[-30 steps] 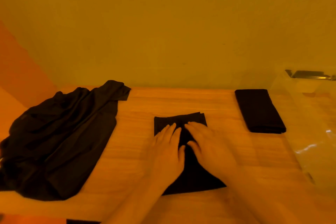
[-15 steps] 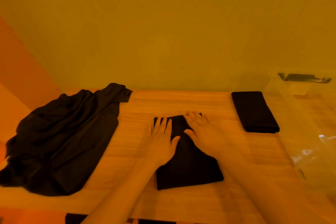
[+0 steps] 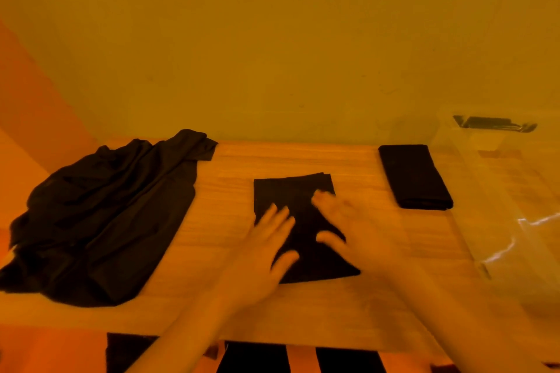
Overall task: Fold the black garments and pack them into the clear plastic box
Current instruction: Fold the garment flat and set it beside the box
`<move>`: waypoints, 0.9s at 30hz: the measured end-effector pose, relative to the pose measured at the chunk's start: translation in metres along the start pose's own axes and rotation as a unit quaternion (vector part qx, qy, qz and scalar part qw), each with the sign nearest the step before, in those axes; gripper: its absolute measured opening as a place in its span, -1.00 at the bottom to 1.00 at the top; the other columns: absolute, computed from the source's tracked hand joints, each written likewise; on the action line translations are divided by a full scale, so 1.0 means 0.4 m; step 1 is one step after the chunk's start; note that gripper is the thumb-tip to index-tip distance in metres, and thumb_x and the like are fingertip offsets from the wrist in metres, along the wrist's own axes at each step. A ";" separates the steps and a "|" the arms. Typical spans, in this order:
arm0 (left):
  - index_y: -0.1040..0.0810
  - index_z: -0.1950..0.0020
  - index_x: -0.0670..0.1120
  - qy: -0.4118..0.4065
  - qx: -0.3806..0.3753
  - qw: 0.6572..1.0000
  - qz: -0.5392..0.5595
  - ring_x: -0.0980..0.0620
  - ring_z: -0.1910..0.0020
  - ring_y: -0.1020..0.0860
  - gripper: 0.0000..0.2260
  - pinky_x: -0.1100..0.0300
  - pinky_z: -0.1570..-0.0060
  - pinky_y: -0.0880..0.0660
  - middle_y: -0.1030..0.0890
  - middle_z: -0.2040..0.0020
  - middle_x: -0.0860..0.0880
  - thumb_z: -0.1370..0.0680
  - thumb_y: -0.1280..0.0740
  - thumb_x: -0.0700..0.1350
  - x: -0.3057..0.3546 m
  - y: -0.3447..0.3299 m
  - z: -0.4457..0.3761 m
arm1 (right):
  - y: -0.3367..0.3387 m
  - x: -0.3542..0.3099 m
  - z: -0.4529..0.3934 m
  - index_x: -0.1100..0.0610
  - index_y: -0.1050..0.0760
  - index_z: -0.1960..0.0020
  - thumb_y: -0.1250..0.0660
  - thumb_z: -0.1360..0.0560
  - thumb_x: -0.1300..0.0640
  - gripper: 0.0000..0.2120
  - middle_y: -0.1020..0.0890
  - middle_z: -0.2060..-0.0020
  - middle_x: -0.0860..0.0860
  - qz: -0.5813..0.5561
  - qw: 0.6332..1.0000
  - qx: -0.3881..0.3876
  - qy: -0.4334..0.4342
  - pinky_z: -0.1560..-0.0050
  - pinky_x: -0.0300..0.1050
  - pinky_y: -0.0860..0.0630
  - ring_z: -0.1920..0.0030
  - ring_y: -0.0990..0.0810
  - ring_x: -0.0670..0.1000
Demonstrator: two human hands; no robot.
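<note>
A half-folded black garment (image 3: 295, 194) lies flat in the middle of the wooden table (image 3: 348, 309). My left hand (image 3: 262, 254) rests on its left edge with straight, spread fingers. My right hand (image 3: 360, 233), blurred, lies flat on its right part. A neatly folded black garment (image 3: 413, 175) sits to the right, apart from both hands. A loose heap of black garments (image 3: 100, 215) covers the table's left end. The clear plastic box (image 3: 503, 191) stands at the far right.
A yellow wall rises right behind the table. A dark handle or latch (image 3: 494, 124) shows at the box's far rim. The table's near edge runs below my forearms, with dark shapes (image 3: 254, 360) under it.
Both hands slid back toward me along the middle garment, from its far edge to its middle and near part. The other garments and the box stayed put.
</note>
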State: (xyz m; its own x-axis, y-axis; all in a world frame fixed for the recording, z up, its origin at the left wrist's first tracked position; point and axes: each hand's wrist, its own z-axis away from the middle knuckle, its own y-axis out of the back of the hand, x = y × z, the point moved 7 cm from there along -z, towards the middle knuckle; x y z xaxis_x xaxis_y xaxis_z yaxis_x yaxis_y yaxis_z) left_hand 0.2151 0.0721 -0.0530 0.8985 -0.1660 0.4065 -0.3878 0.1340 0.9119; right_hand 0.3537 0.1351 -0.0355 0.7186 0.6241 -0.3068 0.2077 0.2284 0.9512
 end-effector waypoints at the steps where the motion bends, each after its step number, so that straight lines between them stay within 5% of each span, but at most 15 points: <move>1: 0.10 -0.52 0.10 -0.016 -0.039 0.999 -0.016 0.25 -0.41 0.34 -0.17 0.23 -0.38 0.33 0.24 -0.42 0.22 -0.32 0.34 0.45 0.023 -0.021 0.034 | -0.021 -0.025 0.028 -0.10 0.17 -0.45 0.18 -0.36 -0.45 -0.24 0.13 -0.40 -0.24 0.002 0.999 -0.038 0.037 -0.40 -0.33 0.34 -0.42 0.21 -0.26; 3: 0.11 -0.51 0.12 -0.021 -0.092 0.994 -0.052 0.26 -0.39 0.34 -0.21 0.24 -0.35 0.34 0.25 -0.39 0.27 -0.32 0.27 0.41 0.028 -0.058 0.074 | -0.070 -0.032 0.065 -0.10 0.12 -0.47 0.20 -0.28 -0.43 -0.18 0.16 -0.37 -0.28 0.021 0.992 -0.110 0.065 -0.30 -0.37 0.40 -0.39 0.25 -0.29; 6: 0.06 -0.50 0.16 0.024 -0.090 0.995 -0.027 0.32 -0.36 0.27 -0.45 0.28 -0.35 0.24 0.20 -0.36 0.31 -0.56 -0.03 0.24 -0.006 -0.058 0.092 | -0.085 -0.002 0.094 -0.11 0.02 -0.48 -0.06 -0.48 -0.27 -0.36 0.12 -0.36 -0.31 -0.008 0.994 -0.103 0.033 -0.34 -0.33 0.28 -0.38 0.22 -0.30; 8: -0.02 -0.48 0.18 0.029 -0.067 0.997 -0.013 0.38 -0.34 0.20 -0.46 0.35 -0.38 0.17 0.13 -0.34 0.35 -0.52 0.02 0.27 -0.024 -0.050 0.095 | -0.083 0.013 0.105 -0.13 -0.03 -0.46 -0.14 -0.56 -0.10 -0.47 0.08 -0.36 -0.32 -0.030 0.997 -0.075 0.016 -0.34 -0.37 0.23 -0.37 0.19 -0.32; 14: -0.21 -0.45 0.15 0.015 -0.035 0.999 -0.030 0.40 -0.31 0.09 -0.37 0.40 -0.31 0.08 -0.09 -0.47 0.25 -0.43 0.14 0.33 -0.032 -0.032 0.092 | -0.085 0.023 0.124 -0.04 -0.23 -0.42 -0.14 -0.59 0.01 -0.59 -0.15 -0.42 -0.21 -0.031 0.999 -0.018 0.007 -0.28 -0.49 0.18 -0.35 0.06 -0.32; 18: -0.24 -0.44 0.14 0.007 -0.032 0.999 -0.008 0.41 -0.30 0.03 -0.59 0.43 -0.30 0.02 -0.15 -0.48 0.22 -0.59 -0.15 0.10 -0.043 -0.030 0.103 | -0.075 0.029 0.137 -0.01 -0.37 -0.34 -0.16 -0.57 0.02 -0.65 -0.32 -0.39 -0.12 -0.061 0.998 0.016 -0.014 -0.36 -0.41 0.03 -0.33 -0.10 -0.30; 22: -0.41 -0.35 0.08 0.024 0.038 0.998 0.044 0.36 -0.33 -0.19 -0.69 0.45 -0.28 -0.11 -0.36 -0.41 0.13 -0.59 -0.21 0.00 -0.040 -0.005 0.102 | -0.049 0.028 0.140 0.00 -0.44 -0.28 -0.21 -0.57 0.09 -0.71 -0.45 -0.31 -0.08 -0.104 0.992 0.033 -0.064 -0.33 -0.32 -0.21 -0.33 -0.35 -0.16; 24: -0.44 -0.32 0.07 0.042 0.060 0.995 0.065 0.29 -0.31 -0.30 -0.70 0.44 -0.24 -0.17 -0.41 -0.37 0.11 -0.59 -0.21 0.01 -0.042 0.003 0.104 | -0.038 0.030 0.141 0.02 -0.46 -0.28 -0.19 -0.58 0.09 -0.72 -0.48 -0.27 -0.07 -0.121 0.988 0.027 -0.089 -0.27 -0.33 -0.26 -0.30 -0.40 -0.12; 27: -0.40 -0.32 0.10 0.023 -0.003 0.999 0.029 0.35 -0.27 -0.19 -0.57 0.44 -0.23 -0.10 -0.33 -0.37 0.19 -0.50 -0.23 0.21 -0.039 -0.020 0.110 | -0.031 0.031 0.144 0.01 -0.46 -0.25 -0.18 -0.58 0.10 -0.74 -0.52 -0.21 -0.07 -0.130 0.986 0.019 -0.103 -0.12 -0.43 -0.29 -0.21 -0.45 -0.14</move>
State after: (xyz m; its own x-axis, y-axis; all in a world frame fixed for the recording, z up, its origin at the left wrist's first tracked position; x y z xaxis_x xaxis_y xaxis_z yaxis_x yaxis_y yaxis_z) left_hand 0.1952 0.0308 -0.0640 0.8833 -0.1128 0.4551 -0.4379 0.1485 0.8867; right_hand 0.3982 0.0972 -0.0491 0.7564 0.3817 -0.5311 0.4250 0.3303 0.8428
